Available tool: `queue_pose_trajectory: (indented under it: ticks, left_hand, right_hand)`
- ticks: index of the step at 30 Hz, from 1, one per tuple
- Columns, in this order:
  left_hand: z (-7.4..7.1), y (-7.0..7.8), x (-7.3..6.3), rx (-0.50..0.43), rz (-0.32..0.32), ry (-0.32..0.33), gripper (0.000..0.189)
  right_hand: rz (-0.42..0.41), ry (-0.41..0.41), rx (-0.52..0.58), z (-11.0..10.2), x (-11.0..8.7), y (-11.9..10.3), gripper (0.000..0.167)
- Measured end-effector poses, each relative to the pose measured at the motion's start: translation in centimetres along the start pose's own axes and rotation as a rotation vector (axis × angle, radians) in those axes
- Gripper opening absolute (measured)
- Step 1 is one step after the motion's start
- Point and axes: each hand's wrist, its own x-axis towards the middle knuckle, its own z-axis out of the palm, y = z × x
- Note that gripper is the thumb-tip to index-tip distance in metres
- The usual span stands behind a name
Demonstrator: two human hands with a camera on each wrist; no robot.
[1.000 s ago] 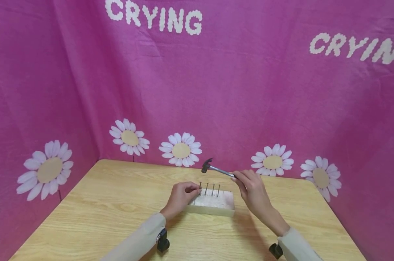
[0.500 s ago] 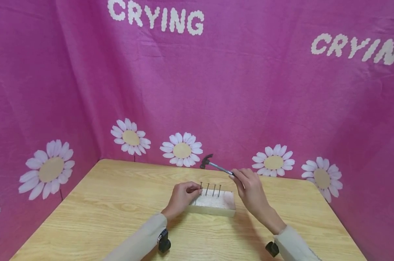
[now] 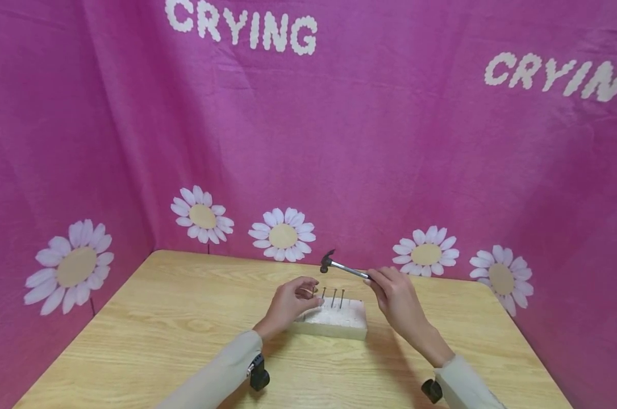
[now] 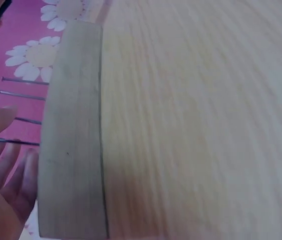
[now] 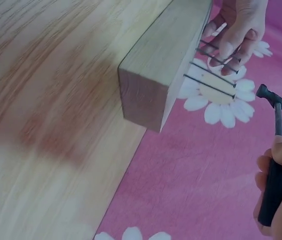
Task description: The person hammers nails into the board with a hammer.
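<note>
A pale wooden block (image 3: 334,326) lies on the table, with several long nails (image 3: 342,299) standing in a row in its top. At the leftmost nail is my left hand (image 3: 287,302), its thumb and fingers spread apart around the nails. In the left wrist view the thumb (image 4: 0,122) lies near one nail (image 4: 28,120), and the fingers are beside the end nail (image 4: 18,142); whether they touch is unclear. My right hand (image 3: 397,301) grips a small claw hammer (image 3: 348,269) by its dark handle (image 5: 273,192). The hammer head (image 5: 268,93) hangs above the nails, apart from them.
The wood-grain table (image 3: 186,318) extends around the block on every side. A pink cloth (image 3: 339,142) with daisies and white lettering hangs behind and beside the table. Dark wrist cameras (image 3: 259,375) sit under both sleeves.
The left hand has loosened from its pinch at the leftmost nail, and its thumb and fingers have spread. The hammer rose slightly, then came down a little and to the right, still gripped.
</note>
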Motion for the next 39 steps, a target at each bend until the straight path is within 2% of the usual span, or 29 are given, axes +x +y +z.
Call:
queue_pose_trajectory:
  ticks: [4, 9, 24, 29, 32, 36, 39]
  left_hand:
    - [0.4, 0.2, 0.4, 0.017, 0.017, -0.013, 0.029]
    - [0.4, -0.1, 0.5, 0.031, 0.017, 0.004, 0.019]
    - [0.5, -0.5, 0.8, 0.016, 0.007, 0.014, 0.016]
    - [0.4, -0.4, 0.8, -0.002, 0.014, 0.01, 0.008]
    - [0.4, -0.5, 0.8, -0.004, 0.007, 0.012, 0.005]
    - [0.5, -0.4, 0.8, 0.006, -0.009, 0.012, 0.004]
    - [0.5, -0.3, 0.9, 0.012, 0.0, 0.011, 0.004]
  right_hand:
    - [0.009, -0.012, -0.009, -0.5, -0.5, 0.3, 0.019]
    - [0.001, -0.028, 0.001, -0.7, -0.9, 0.4, 0.017]
    - [0.026, -0.056, 0.009, -0.4, -1.6, 0.1, 0.017]
    - [-0.004, -0.042, 0.032, -0.4, -1.4, -0.1, 0.019]
    - [-0.019, 0.001, 0.041, -0.4, -1.1, -0.2, 0.021]
    - [0.009, 0.046, 0.048, -0.6, -0.7, -0.4, 0.022]
    - [0.001, -0.029, 0.041, -0.7, -0.7, -0.3, 0.019]
